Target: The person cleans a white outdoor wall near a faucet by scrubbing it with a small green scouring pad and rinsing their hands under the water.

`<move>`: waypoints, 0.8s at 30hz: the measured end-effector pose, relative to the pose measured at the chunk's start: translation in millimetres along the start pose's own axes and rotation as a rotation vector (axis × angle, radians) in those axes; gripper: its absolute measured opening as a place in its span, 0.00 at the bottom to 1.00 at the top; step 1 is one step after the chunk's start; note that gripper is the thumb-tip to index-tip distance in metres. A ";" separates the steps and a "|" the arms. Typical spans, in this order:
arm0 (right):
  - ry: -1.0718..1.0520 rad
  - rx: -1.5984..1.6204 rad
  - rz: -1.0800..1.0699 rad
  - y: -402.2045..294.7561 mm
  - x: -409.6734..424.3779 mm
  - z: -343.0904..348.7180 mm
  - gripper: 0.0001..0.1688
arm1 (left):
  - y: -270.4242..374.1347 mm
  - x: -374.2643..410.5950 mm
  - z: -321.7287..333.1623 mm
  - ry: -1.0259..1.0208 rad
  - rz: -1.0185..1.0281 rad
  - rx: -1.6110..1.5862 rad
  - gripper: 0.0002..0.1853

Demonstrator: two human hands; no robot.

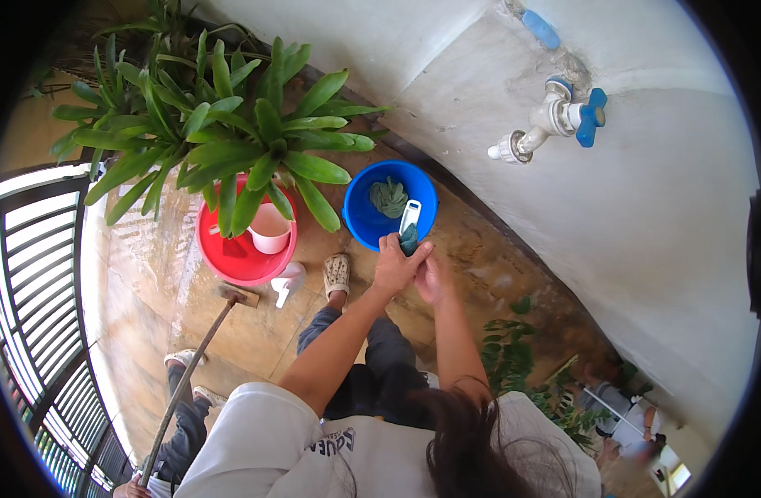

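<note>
Just over the near rim of a blue plastic bucket (pixel 358 215), my left hand (pixel 394 266) grips a dark green cloth (pixel 408 240). A white plastic handle (pixel 410 215) with a slot in its end juts up from the cloth over the bucket; its lower end is hidden. My right hand (pixel 432 280), slightly blurred, presses against the left from the right side. Its fingers are mostly covered, so its hold cannot be made out. Inside the bucket lies a crumpled grey-green cloth (pixel 389 197).
A red basin (pixel 246 274) with a pink dipper (pixel 270 229) stands under bromeliads (pixel 268 149); a white spray bottle (pixel 288 281) is beside it. At left, a person's hand (pixel 131 488) holds a long-handled floor brush (pixel 196 355). A tap (pixel 551 118) projects from the wall. Another person (pixel 629 414) is lower right.
</note>
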State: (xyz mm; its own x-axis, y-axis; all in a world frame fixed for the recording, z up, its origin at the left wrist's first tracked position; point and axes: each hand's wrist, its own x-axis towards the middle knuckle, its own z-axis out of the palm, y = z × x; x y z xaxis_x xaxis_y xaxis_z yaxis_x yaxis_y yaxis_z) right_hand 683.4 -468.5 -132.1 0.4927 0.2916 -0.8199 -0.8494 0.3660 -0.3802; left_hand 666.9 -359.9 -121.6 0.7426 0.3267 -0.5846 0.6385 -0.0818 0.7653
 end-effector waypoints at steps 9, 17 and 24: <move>0.242 -0.094 -0.318 -15.2 -20.6 -36.0 0.07 | -26.0 30.3 19.0 -0.131 -0.271 -0.147 0.46; 0.260 -0.218 -0.392 -46.3 -28.7 -82.0 0.09 | -20.0 51.0 30.9 0.079 -0.365 0.086 0.52; 0.211 -0.325 -0.528 -80.0 -36.5 -103.7 0.18 | -70.8 3.0 31.0 0.008 -0.292 0.184 0.50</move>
State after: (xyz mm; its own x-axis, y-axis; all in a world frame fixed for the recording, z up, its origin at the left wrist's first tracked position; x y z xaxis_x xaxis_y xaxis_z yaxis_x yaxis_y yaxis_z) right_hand 713.8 -600.1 -116.2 0.8394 -0.0455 -0.5416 -0.5339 0.1173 -0.8374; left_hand 630.2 -382.4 -185.9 0.5223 0.3682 -0.7692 0.8500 -0.1520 0.5044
